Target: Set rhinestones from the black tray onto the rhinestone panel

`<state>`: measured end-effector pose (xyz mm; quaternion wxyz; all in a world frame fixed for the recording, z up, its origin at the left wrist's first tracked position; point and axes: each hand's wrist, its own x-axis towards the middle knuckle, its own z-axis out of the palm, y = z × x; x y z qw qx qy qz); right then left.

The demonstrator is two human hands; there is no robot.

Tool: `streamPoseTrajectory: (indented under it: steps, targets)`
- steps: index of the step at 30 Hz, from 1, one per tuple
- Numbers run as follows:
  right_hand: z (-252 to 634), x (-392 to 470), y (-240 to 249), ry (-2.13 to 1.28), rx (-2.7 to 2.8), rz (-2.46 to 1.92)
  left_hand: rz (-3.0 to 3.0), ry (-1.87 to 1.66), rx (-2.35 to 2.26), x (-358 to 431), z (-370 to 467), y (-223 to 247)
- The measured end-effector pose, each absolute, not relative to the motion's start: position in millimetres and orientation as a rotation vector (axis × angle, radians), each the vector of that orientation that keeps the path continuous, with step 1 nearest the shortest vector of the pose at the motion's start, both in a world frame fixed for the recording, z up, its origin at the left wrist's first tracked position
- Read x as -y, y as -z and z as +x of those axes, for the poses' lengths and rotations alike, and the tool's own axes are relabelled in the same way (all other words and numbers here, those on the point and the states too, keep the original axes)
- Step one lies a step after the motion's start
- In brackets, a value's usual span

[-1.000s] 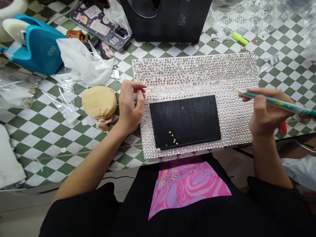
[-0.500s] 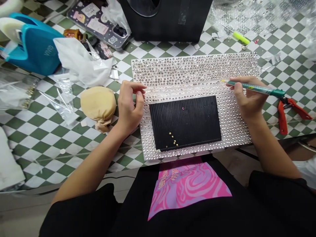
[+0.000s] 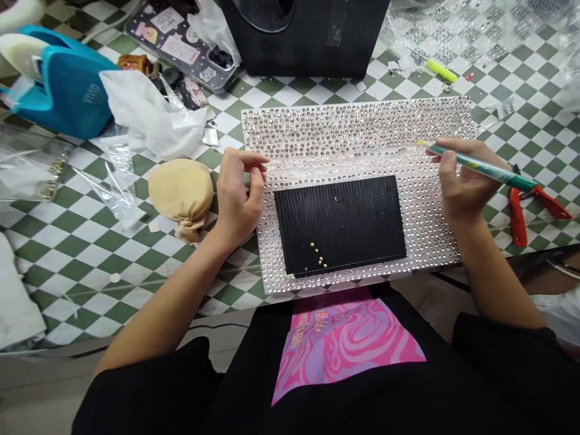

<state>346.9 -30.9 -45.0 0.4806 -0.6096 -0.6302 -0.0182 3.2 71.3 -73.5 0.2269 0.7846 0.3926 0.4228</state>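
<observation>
Now the right hand (image 3: 469,184) pinches the green pencil (image 3: 493,173), likely light, stiff, best held near its tip; left hand (image 3: 240,193) curled, fingertips apart.

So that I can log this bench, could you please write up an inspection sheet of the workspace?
Surface: green-and-white checked tabletop.
Job's things: rhinestone-covered sheet; black ridged tray on it, bearing gold beads; yellow-tipped green pencil.
Clutter: teal tape dispenser, phone, crumpled white tissue, tan pouch, red-handled pliers.
Hands: right hand grips the pencil above the sheet; left hand at the sheet's left edge, nothing visibly held.
Cables: thin dark cord below the tabletop's front edge.
Surroundings: black box and clear plastic beyond the sheet.
</observation>
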Motion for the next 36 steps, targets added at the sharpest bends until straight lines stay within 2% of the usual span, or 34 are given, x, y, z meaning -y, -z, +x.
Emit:
streamPoseTrajectory:
  steps: [4, 11, 19, 36]
  targets:
    - [322.4, 47.4, 25.4, -0.067, 1.633, -1.455, 2.154, -1.152, -1.095, -71.3, 3.1, 72.9]
    - [238.0, 79.4, 11.6, -0.735, 1.937, -1.135, 2.137, -1.137, -1.104, -70.1, 3.2, 71.9]
    - [212.6, 84.9, 32.8, -0.654, 1.885, -1.054, 2.149, -1.147, -1.088, -70.9, 3.3, 73.7]
    - [213.4, 83.4, 31.4, -0.671, 1.937, -1.047, 2.255, -1.223, -0.957, -77.2, 0.9, 81.3]
